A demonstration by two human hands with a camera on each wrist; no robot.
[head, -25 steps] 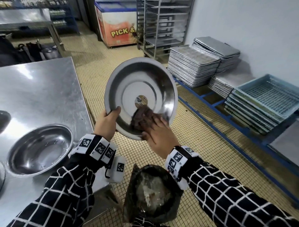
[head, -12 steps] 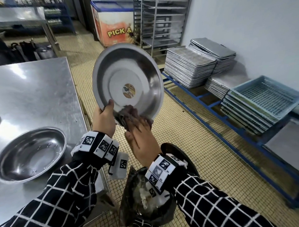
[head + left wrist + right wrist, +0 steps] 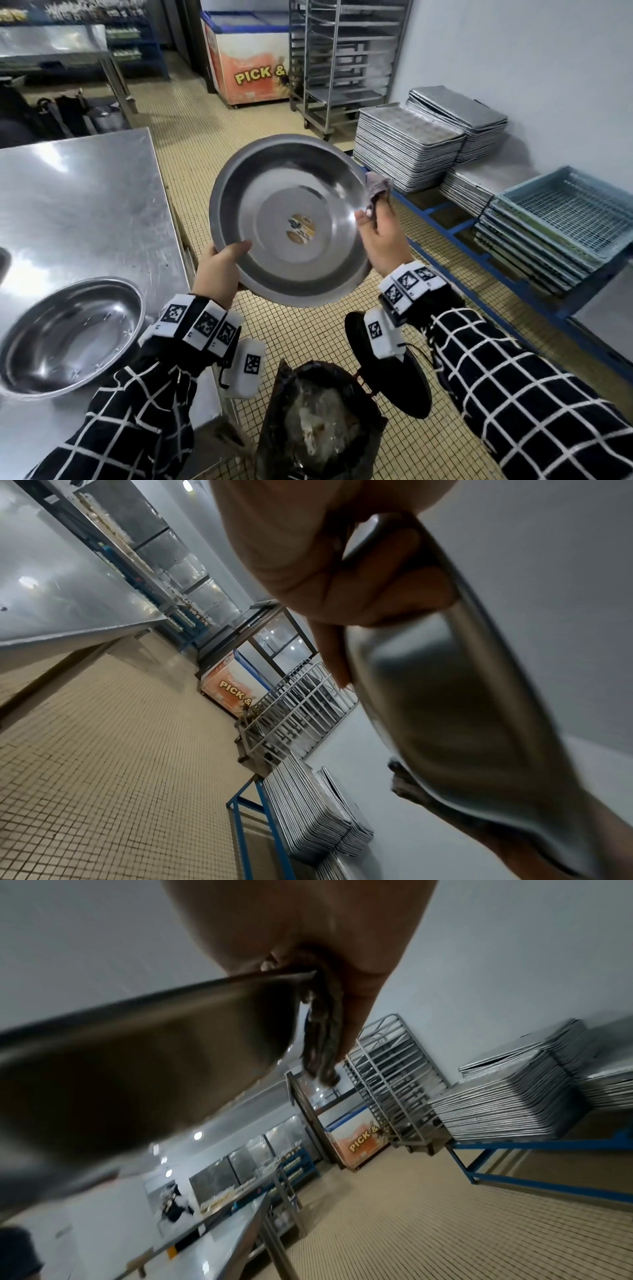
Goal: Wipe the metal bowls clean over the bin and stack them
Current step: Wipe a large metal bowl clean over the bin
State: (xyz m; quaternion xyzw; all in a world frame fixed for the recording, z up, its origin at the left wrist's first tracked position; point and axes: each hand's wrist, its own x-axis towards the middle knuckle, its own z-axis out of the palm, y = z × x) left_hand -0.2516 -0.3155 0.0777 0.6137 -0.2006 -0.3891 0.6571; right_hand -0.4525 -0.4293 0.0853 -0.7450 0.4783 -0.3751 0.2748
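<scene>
Cloth (image 3: 320, 1031) behind bowl (image 3: 137, 1053) rim – wrist-view only.

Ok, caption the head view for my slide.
Left hand grips the metal bowl above the bin while the right hand holds a cloth at its rim.

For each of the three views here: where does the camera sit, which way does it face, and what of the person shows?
Head: on the head, looking down at the held bowl, bin and table; both hands and sleeves show.
Left wrist: faces along the left hand gripping the rim.
Right wrist: faces along the right hand pressing the cloth to the rim.
All share the bowl, freezer and tray stacks.
</scene>
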